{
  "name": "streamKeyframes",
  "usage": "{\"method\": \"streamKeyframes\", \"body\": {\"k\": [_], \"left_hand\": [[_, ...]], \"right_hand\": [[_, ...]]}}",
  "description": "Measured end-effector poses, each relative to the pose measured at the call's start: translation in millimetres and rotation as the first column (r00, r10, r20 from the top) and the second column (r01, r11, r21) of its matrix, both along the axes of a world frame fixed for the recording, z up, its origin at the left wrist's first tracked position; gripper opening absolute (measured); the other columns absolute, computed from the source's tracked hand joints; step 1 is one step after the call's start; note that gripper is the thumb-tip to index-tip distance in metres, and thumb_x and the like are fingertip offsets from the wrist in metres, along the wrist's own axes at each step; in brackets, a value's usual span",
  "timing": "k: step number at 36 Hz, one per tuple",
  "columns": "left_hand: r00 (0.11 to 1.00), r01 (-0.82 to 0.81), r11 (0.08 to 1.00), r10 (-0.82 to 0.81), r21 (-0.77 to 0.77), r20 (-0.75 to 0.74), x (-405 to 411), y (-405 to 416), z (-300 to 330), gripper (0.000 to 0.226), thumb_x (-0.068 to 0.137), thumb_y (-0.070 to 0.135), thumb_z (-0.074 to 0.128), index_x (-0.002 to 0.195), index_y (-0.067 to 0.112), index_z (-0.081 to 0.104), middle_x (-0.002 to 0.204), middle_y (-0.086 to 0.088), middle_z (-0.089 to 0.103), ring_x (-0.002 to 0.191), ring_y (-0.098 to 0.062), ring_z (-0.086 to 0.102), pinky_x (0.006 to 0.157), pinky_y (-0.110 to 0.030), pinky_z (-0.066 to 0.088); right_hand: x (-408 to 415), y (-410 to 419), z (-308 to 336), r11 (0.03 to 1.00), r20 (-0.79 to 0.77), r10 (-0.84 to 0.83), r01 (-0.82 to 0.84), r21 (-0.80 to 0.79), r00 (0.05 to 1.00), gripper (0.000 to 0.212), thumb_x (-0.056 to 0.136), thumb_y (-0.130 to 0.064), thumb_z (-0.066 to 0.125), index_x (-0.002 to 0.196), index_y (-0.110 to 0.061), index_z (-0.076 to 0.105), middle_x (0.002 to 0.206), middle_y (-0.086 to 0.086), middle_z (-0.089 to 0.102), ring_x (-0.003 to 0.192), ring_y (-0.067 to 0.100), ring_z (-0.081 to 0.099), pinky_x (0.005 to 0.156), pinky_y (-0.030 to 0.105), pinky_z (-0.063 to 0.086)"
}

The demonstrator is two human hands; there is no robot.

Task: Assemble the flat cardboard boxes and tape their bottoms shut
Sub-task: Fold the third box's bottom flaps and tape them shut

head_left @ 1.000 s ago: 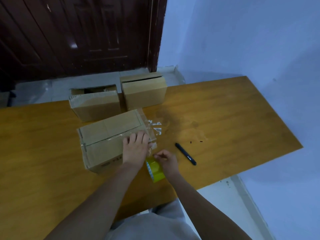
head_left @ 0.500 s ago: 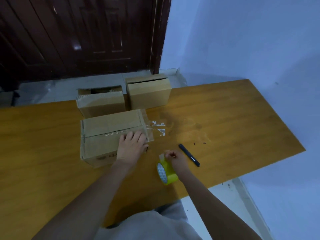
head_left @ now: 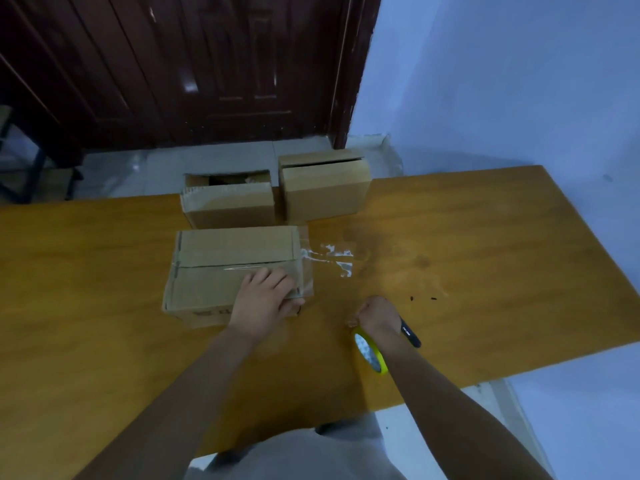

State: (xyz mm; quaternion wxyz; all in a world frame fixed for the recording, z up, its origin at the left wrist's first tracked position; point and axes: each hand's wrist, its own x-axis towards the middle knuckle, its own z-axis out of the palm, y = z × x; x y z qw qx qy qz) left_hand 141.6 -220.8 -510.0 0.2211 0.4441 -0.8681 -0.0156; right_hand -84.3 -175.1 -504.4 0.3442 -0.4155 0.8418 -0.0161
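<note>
A cardboard box [head_left: 221, 268] lies on the wooden table [head_left: 485, 271] with its flaps closed and clear tape along the seam. My left hand [head_left: 266, 296] presses flat on the box's near right corner, fingers spread over the tape. A loose strip of clear tape [head_left: 329, 261] trails from the box's right end onto the table. My right hand [head_left: 377, 315] grips a yellow tape roll [head_left: 370, 353] to the right of the box, near the table's front edge.
Two more cardboard boxes [head_left: 228, 206] [head_left: 323, 187] stand at the table's far edge behind the taped one. A black marker [head_left: 410, 336] lies just right of my right hand. Behind the table there is a dark wooden door [head_left: 207, 71], with a blue wall to the right.
My right hand has carried the tape roll to the right, away from the box and up to the marker. My left hand stays pressed on the box.
</note>
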Motion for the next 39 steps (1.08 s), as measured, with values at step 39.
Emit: {"method": "streamKeyframes", "body": {"k": [39], "left_hand": [[0.998,-0.052,0.998,0.054,0.039,-0.044,-2,5,3,0.035,0.081,0.053,0.049,0.084,0.022,0.064,0.088,0.007,0.063,0.085,-0.015,0.044,0.073,-0.029,0.029]], "right_hand": [[13,-88,-38,0.998,0.233,-0.004,0.019,-0.061,0.972,0.04,0.092,-0.004,0.052,0.129,-0.018,0.058,0.11,0.012,0.068,0.088,0.025,0.067,0.07,0.03,0.054]]}}
